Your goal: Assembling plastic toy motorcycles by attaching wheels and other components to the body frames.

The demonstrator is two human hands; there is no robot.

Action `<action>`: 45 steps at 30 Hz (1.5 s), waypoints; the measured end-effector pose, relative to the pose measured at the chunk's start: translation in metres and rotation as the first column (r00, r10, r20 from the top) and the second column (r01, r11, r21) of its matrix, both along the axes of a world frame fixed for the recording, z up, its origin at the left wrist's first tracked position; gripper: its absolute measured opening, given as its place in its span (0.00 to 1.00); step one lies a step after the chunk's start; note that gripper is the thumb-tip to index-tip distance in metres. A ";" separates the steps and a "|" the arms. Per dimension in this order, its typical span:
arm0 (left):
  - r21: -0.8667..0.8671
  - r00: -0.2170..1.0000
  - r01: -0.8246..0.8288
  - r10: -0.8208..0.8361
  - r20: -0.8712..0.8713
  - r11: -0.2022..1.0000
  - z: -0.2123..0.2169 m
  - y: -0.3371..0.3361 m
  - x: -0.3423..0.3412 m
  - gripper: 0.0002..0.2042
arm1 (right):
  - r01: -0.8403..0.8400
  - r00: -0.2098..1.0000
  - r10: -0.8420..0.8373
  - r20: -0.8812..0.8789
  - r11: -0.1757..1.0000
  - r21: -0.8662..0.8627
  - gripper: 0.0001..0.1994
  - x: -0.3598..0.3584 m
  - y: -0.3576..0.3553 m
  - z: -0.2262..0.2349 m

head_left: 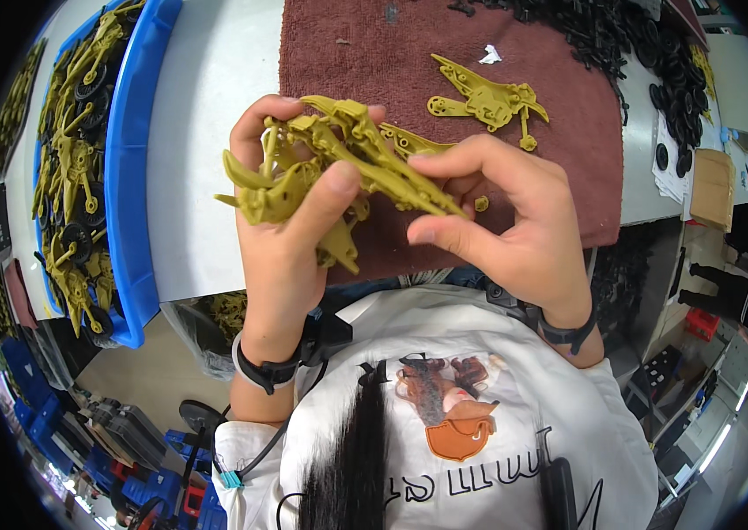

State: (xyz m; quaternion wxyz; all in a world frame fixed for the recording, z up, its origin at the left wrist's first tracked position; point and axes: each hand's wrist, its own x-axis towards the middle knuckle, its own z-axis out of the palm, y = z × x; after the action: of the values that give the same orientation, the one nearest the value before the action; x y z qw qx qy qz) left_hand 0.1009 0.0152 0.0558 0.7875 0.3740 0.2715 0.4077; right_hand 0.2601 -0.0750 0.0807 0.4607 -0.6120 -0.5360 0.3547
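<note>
Several olive-yellow plastic toy motorcycle parts (339,146) are bunched above the near part of the maroon cloth. My left hand (290,199) is wrapped round them, its thumb pressed on the near side and its fingers behind. The thumb and forefinger of my right hand (506,208) close about the long tapered end of the bunch; its other fingers are curled in and partly hidden. Farther off, a loose olive-yellow toy body half (489,99) lies on the cloth. A small yellow piece (481,204) shows beside my right fingers.
The maroon cloth (347,57) covers the middle of the white table (197,177). At the left stands a blue bin (131,168) of yellow toy motorcycles with black wheels. Black small parts (581,35) and black wheels (679,97) are heaped at the far right. A white scrap (490,55) lies on the cloth.
</note>
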 end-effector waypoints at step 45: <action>0.560 0.821 0.024 0.303 -0.484 0.828 0.010 0.030 -0.048 0.21 | -0.083 0.768 0.004 0.640 0.992 0.094 0.22 -0.001 0.031 -0.009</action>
State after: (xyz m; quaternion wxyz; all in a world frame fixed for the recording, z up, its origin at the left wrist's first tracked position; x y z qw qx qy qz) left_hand 0.0531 0.0447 0.0655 0.5020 0.6608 0.3887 0.4002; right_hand 0.2595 -0.0436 0.0718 0.2779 -0.6554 -0.6945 0.1046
